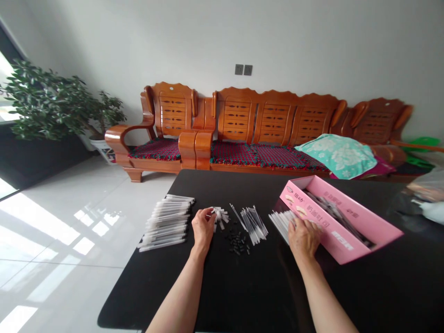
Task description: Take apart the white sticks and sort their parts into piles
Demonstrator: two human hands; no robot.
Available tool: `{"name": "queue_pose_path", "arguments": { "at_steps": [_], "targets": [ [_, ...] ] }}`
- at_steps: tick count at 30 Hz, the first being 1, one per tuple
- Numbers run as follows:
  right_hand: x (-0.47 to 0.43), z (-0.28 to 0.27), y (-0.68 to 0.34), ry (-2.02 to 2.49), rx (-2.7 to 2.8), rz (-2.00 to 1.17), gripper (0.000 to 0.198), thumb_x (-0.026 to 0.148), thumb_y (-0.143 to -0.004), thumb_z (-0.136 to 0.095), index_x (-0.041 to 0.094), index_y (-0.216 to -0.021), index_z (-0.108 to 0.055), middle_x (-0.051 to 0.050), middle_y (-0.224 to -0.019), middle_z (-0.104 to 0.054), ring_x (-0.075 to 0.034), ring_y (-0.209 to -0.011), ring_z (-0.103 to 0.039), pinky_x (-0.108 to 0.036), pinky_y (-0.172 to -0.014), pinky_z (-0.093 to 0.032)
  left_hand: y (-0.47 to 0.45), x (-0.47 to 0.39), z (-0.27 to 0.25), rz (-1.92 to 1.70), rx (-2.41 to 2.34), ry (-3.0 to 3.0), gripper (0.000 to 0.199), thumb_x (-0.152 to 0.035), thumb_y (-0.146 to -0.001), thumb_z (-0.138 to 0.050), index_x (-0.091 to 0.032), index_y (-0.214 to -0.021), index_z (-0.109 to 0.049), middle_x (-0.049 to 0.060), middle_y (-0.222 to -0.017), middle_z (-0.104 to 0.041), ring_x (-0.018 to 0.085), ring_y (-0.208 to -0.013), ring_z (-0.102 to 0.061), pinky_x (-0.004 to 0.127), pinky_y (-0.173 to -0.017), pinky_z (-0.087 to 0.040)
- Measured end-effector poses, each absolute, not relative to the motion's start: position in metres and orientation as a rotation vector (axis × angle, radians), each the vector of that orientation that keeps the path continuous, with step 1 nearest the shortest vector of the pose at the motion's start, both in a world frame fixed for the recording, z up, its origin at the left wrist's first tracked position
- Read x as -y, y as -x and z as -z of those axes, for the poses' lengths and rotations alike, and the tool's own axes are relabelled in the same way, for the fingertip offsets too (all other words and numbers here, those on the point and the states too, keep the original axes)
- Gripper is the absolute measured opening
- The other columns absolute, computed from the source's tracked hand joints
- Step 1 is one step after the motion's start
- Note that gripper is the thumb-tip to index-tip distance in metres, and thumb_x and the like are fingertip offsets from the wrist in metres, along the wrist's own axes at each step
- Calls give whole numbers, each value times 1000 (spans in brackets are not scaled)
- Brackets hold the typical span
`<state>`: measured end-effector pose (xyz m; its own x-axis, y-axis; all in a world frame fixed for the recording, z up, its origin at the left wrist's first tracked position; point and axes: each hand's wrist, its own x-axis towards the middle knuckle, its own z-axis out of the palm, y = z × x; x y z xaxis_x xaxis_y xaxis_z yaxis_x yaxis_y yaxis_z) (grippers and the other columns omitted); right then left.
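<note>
1. Tabletop [249,296], black and glossy, carries everything in hand; take the scattered black pieces [237,241] as the clock's centre, with twelve towards the wooden bench [274,122].
2. At ten o'clock is the left hand [203,225], thumb and fingers bent in at a small cluster of white pieces [222,216] lying at eleven. I cannot tell whether the fingertips pinch one.
3. At three o'clock the right hand [304,237] rests over a row of white tubes [280,222] that pokes out towards two o'clock. Its fingers are curled down onto the tubes (whether they grip any is hidden from this angle).
4. A bundle of thin rods [255,224] lies between one and two o'clock, near the black pieces, with an open strip of tabletop between it and the tubes under the right hand.
5. Between nine and ten, a larger stack of white tubes [166,224] reaches the table's left edge, leaving little margin there; a narrow dark lane separates it from the left hand.
6. A pink box [321,226], open-topped and holding greyish sticks [342,215], sits between two and three, its near wall just beside the right hand, limiting room on that side.
7. The widest open surface lies at six, between the forearms; the rounded table corner is at eight.
</note>
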<state>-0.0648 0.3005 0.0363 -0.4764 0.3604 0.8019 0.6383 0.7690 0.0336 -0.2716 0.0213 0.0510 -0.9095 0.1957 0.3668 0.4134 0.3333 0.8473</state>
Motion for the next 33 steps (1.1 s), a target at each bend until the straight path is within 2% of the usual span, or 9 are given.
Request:
{"name": "queue_pose_path", "arguments": {
  "at_steps": [9, 15, 22, 27, 33],
  "targets": [
    [-232, -38, 98, 586, 2058, 79, 26, 27, -94, -43, 17, -81, -64, -8, -69, -61, -21, -70, -53, -33, -71, -37, 265, -21, -52, 1689, 2320, 624, 13, -24, -78, -67, -21, -88, -75, 3, -78, -65, 15, -62, -59, 27, -66, -46],
    [-225, -32, 97, 558, 2044, 82, 23, 27, -94, -48, 15, -85, -65, -9, -70, -65, -21, -70, -56, -33, -70, -39, 256, -17, -54, 1710, 2303, 740, 12, -24, -80, -66, -23, -88, -75, 3, -81, -67, 14, -60, -58, 27, -65, -45],
    [-228, -30, 97, 556, 2041, 105, 21, 27, -94, -51, 15, -84, -66, -8, -70, -66, -21, -69, -56, -32, -68, -39, 275, 46, -76, 1232, 2561, 872, 10, -21, -81, -64, -23, -80, -73, 2, -75, -65, 16, -67, -59, 26, -65, -41],
    [-227, -28, 99, 578, 2033, 117, 20, 26, -93, -52, 14, -84, -66, -8, -70, -66, -21, -69, -56, -31, -68, -40, 272, 104, -78, 843, 2728, 1039, 13, -24, -85, -60, -27, -85, -73, 1, -89, -66, 17, -71, -62, 27, -65, -41],
    [-227, -27, 100, 568, 2037, 97, 21, 26, -94, -52, 15, -83, -65, -7, -71, -66, -20, -69, -56, -30, -68, -39, 268, 119, -64, 781, 2763, 1161, 21, -20, -88, -52, -25, -97, -70, 4, -99, -65, 20, -87, -64, 29, -76, -46]
  ]
}}
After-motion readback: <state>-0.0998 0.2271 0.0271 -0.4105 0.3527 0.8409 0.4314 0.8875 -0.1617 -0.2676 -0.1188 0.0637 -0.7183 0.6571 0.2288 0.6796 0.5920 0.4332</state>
